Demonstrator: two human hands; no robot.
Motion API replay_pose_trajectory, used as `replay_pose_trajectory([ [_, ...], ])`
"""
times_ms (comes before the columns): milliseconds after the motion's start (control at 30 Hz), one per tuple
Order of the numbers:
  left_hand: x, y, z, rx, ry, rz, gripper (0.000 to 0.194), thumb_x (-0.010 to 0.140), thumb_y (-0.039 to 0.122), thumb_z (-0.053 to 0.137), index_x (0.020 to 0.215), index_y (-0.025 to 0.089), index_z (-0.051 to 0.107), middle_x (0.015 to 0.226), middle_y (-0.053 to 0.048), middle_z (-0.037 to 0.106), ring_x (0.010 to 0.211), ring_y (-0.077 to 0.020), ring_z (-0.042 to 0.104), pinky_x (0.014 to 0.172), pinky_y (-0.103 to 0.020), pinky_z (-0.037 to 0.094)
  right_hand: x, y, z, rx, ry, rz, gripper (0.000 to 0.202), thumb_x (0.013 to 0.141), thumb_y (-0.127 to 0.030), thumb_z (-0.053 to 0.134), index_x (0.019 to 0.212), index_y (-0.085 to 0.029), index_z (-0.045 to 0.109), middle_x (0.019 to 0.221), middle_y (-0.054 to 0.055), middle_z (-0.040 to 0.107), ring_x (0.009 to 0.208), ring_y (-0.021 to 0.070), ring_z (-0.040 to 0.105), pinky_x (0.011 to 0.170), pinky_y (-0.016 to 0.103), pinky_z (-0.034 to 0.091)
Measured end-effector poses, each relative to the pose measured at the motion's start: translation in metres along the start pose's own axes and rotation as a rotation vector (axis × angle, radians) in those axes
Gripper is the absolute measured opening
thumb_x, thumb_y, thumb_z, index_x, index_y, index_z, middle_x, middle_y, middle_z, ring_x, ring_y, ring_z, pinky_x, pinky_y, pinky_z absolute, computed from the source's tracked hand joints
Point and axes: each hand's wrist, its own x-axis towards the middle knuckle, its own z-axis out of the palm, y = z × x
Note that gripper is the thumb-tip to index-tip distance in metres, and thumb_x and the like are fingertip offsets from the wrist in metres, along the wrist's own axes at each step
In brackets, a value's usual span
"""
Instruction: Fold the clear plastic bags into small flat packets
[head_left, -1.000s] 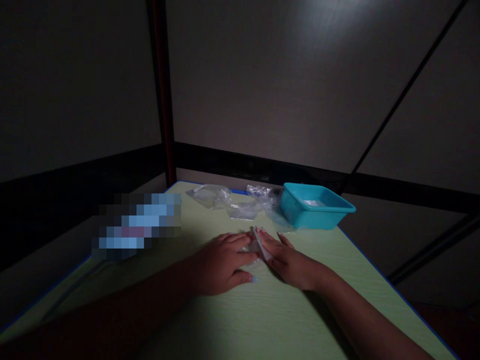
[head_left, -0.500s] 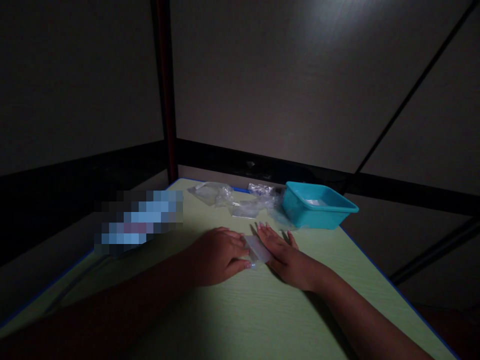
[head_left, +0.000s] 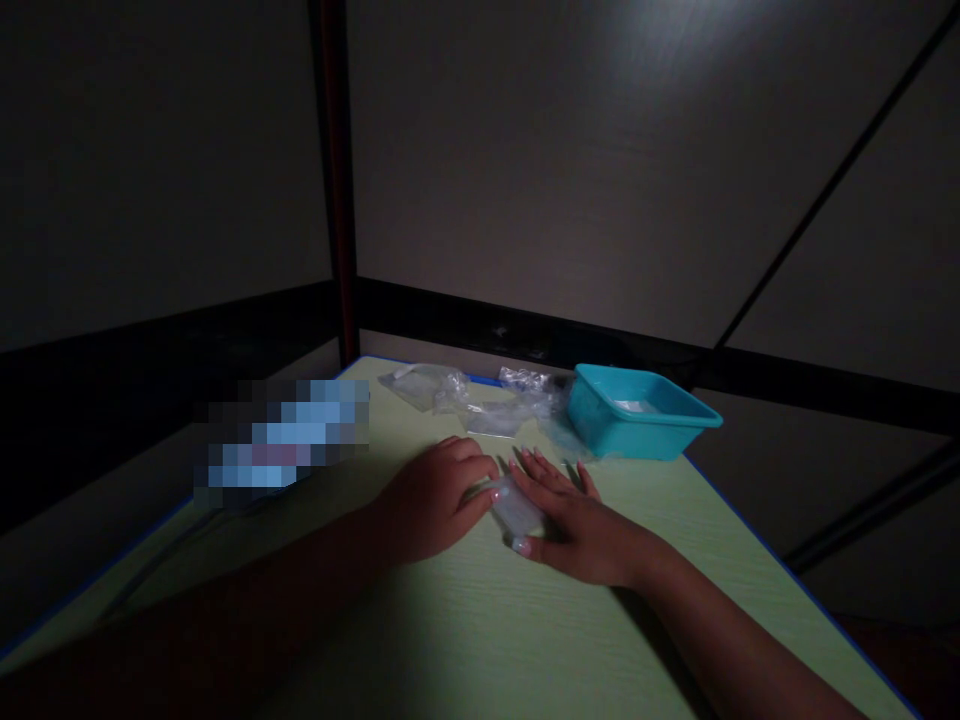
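Observation:
A small clear plastic bag (head_left: 517,508) with a whitish look lies flat on the pale green table (head_left: 465,640), between my two hands. My left hand (head_left: 442,500) pinches the bag's far left edge between thumb and curled fingers. Spread over the bag's right side, my right hand (head_left: 574,520) lies flat, fingers apart, the thumb at the near edge. Part of the bag is hidden under the right palm. What the bag contains, if anything, cannot be made out.
A turquoise plastic basin (head_left: 637,440) stands at the back right with something whitish inside. Crumpled clear plastic bags (head_left: 499,415) lie along the back edge. On the left is a blurred-out bluish device (head_left: 285,440) with a cable. Dark walls (head_left: 570,200) rise behind the table.
My left hand has moved from the bag's near left side to its far left edge, fingers now curled. My right thumb has come out to the bag's near edge.

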Motion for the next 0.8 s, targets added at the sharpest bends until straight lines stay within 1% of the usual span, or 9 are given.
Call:
replay_pose_trajectory([
  [100,-0.0010,0.0004,0.0021,-0.037,-0.061,0.080,0.020,0.083,0.027,0.050,0.099,0.020,0.061,0.093,-0.005,0.059,0.090,-0.0187,0.051,0.081,-0.031,0.040,-0.0001,-0.0010,-0.0002,-0.001,-0.003,-0.003,0.087,0.074,-0.068,0.042,0.139,-0.032,-0.003,0.147,0.006,-0.004,0.134,0.0288,-0.003,0.099,0.060,-0.009],
  [267,-0.0032,-0.0007,0.0053,-0.058,-0.112,0.132,0.027,0.083,0.028,0.050,0.107,0.022,0.060,0.106,-0.006,0.060,0.098,-0.0203,0.052,0.086,-0.034,0.040,0.0004,-0.0019,0.0020,-0.017,0.005,0.006,0.089,0.074,-0.069,0.039,0.139,-0.030,-0.006,0.147,0.007,-0.004,0.134,0.0293,-0.003,0.099,0.060,-0.010],
  [400,-0.0040,-0.0006,0.0053,-0.084,-0.170,0.214,0.030,0.084,0.030,0.049,0.111,0.024,0.059,0.116,-0.005,0.058,0.107,-0.0199,0.051,0.093,-0.034,0.038,0.0008,-0.0015,0.0038,-0.024,0.013,0.002,0.092,0.074,-0.069,0.039,0.139,-0.026,-0.010,0.147,0.008,-0.004,0.134,0.0291,-0.003,0.099,0.059,-0.010],
  [500,-0.0048,-0.0011,0.0050,-0.090,-0.198,0.274,0.031,0.086,0.031,0.047,0.115,0.028,0.057,0.125,-0.003,0.053,0.115,-0.0204,0.046,0.099,-0.036,0.034,0.0007,-0.0010,0.0040,-0.021,0.012,0.002,0.097,0.072,-0.070,0.040,0.139,-0.023,-0.012,0.146,0.009,-0.003,0.134,0.0289,-0.003,0.100,0.057,-0.010],
  [633,-0.0074,-0.0036,0.0055,-0.057,-0.212,0.298,0.032,0.086,0.037,0.046,0.116,0.032,0.057,0.135,-0.004,0.042,0.122,-0.0241,0.039,0.101,-0.041,0.030,-0.0002,-0.0004,0.0030,-0.003,0.005,0.009,0.099,0.071,-0.070,0.042,0.138,-0.022,-0.014,0.147,0.009,-0.003,0.134,0.0286,-0.003,0.101,0.055,-0.010],
  [700,-0.0085,-0.0042,0.0057,-0.047,-0.220,0.287,0.031,0.086,0.038,0.046,0.115,0.032,0.057,0.135,-0.005,0.042,0.122,-0.0252,0.039,0.101,-0.041,0.030,-0.0007,-0.0003,0.0024,0.003,-0.002,0.012,0.100,0.071,-0.070,0.042,0.138,-0.022,-0.014,0.147,0.009,-0.004,0.134,0.0283,-0.003,0.102,0.055,-0.010],
  [800,-0.0085,-0.0039,0.0059,-0.073,-0.223,0.245,0.030,0.086,0.035,0.047,0.113,0.032,0.058,0.131,-0.006,0.045,0.116,-0.0235,0.045,0.097,-0.037,0.034,-0.0010,-0.0006,0.0016,0.006,-0.016,0.009,0.101,0.071,-0.070,0.042,0.138,-0.021,-0.014,0.147,0.009,-0.004,0.134,0.0282,-0.004,0.102,0.055,-0.010],
])
